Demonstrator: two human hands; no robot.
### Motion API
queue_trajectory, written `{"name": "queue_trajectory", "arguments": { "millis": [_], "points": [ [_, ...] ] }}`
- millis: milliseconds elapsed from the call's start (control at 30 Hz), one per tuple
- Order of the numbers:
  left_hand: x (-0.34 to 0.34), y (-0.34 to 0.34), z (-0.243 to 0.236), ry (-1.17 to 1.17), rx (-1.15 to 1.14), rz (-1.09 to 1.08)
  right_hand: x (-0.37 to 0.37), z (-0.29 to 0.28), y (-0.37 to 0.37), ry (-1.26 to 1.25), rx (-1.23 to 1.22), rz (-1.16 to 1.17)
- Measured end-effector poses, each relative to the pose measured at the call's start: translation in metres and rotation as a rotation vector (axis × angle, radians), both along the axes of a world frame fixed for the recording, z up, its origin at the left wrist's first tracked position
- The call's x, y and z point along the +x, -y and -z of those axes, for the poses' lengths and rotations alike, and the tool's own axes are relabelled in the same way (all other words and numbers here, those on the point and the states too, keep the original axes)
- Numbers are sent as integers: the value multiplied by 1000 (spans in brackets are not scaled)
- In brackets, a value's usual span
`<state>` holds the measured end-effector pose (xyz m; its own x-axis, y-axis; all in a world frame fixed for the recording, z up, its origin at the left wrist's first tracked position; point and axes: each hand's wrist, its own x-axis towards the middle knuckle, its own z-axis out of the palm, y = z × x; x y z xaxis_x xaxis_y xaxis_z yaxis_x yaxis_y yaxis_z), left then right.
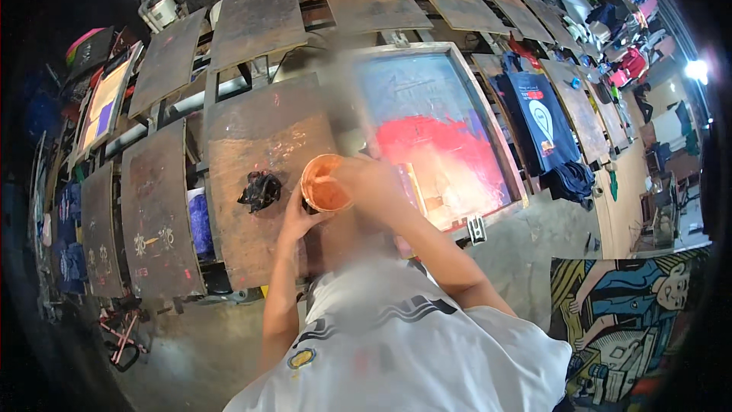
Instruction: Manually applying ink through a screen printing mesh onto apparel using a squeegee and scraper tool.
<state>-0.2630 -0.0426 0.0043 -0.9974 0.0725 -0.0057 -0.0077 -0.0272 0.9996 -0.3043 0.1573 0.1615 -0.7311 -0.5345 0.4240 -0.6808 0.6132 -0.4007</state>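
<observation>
My left hand [296,220] is wrapped around the side of a small round tub [326,197] smeared with orange ink, tilted so that its mouth faces me. Over the rim reaches my right hand [364,181], its fingers closed on a pale stirring stick or spatula [323,180]. The tool's end dips into the tub, and my fingers hide part of it. Left of the tub, a crumpled black plastic bag [261,191] lies on a brown print board [232,130]. To the right is a framed printing screen [488,99] with wet red-pink ink [427,141] spread over its mesh.
A squeegee-like bar [412,188] rests at the screen's near left edge. A clamp [476,230] sits at its near right corner. Rows of flat boards [156,221] stand around me. Beyond the screen, a navy printed bag [537,118] lies on another board.
</observation>
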Motion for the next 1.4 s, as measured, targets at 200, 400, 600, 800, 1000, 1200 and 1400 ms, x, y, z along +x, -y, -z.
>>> {"name": "queue_trajectory", "arguments": {
  "millis": [200, 400, 600, 800, 1000, 1200, 1400],
  "points": [
    [-3, 6, 9, -65, -9, 10, -6, 51, 7, 35, -9, -55],
    [3, -4, 10, -64, 14, -55, -8, 17, -5, -80, -81, 2],
    [12, -8, 2, -125, -127, -103, -6, 65, 2, 18, -138, -70],
    [31, -20, 14, -181, 100, -198, 0, 43, -8, 2, -222, -19],
    [25, -19, 20, -132, -32, -218, 4, 58, -3, 112, 110, -12],
    [26, -22, 12, -164, -94, -246, 7, 17, -3, -33, -135, 8],
    [28, -13, 16, -284, -376, -258, 9, 43, -11, 116, -65, -96]
  ]
}}
